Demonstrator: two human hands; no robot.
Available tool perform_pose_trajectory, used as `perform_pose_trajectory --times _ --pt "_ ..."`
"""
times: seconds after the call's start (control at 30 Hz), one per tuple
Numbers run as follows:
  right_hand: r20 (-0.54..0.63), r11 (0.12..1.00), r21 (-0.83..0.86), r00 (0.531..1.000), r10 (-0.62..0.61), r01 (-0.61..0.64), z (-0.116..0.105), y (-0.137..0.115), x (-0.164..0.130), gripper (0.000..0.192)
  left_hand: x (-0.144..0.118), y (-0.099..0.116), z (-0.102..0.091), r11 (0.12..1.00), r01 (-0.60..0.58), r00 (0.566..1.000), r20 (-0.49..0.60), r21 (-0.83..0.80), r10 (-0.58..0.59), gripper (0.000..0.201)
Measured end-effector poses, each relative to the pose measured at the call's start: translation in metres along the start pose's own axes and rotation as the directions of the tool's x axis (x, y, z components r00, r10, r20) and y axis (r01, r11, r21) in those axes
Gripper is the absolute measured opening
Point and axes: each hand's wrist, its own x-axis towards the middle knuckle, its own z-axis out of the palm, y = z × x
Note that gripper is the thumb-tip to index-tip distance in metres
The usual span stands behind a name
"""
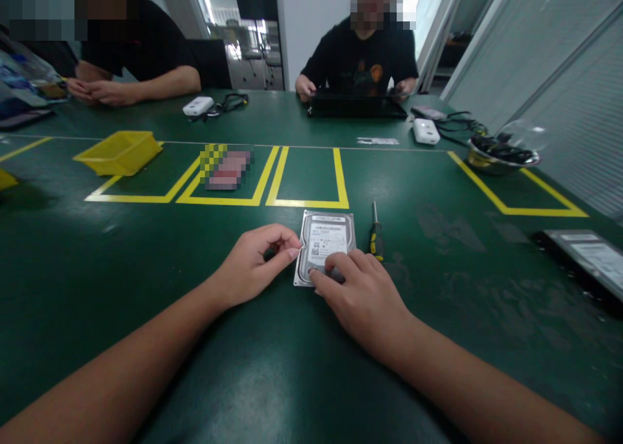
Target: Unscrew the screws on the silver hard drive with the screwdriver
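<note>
The left hand [253,262] pinches the hard drive's [326,243] left edge; the right hand [363,295] presses spread fingers on its near corner. It looks rigid, dense, shock-sensitive: best held by its side edges.

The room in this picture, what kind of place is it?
Probably an electronics workshop: a green table marked with yellow tape, a hard drive under both hands, a screwdriver beside it, a yellow bin.
</note>
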Motion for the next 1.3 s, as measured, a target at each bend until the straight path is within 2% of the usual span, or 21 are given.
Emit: perform_pose_trajectory --times 0.17,0.47,0.6,0.83,1.3 --pt "-0.004 1.000 -0.010 1.000 -0.004 0.004 0.002 0.005 0.002 0.023 -0.002 0.004 -0.006 0.997 -0.066 0.997 0.040 0.043 0.064 0.007" --pt "-0.006 1.000 0.012 1.000 -0.022 0.023 0.002 0.010 0.002 0.024 -0.001 0.006 -0.008 0.995 -0.075 0.993 0.096 0.071 0.068 0.007" --pt "-0.003 0.999 0.033 1.000 -0.030 0.030 0.002 0.013 0.002 0.022 0.000 0.008 -0.010 0.992 -0.099 0.978 0.191 0.082 0.082 0.009" --pt "0.004 0.995 0.073 0.998 -0.061 0.061 0.001 0.018 0.004 0.022 0.003 0.002 -0.012 0.994 -0.083 0.921 0.386 0.075 0.048 0.010" --pt "0.013 0.991 0.102 0.996 -0.086 0.085 -0.001 0.020 0.006 0.024 0.000 0.006 -0.015 0.962 -0.212 0.896 0.427 0.170 0.122 0.012"
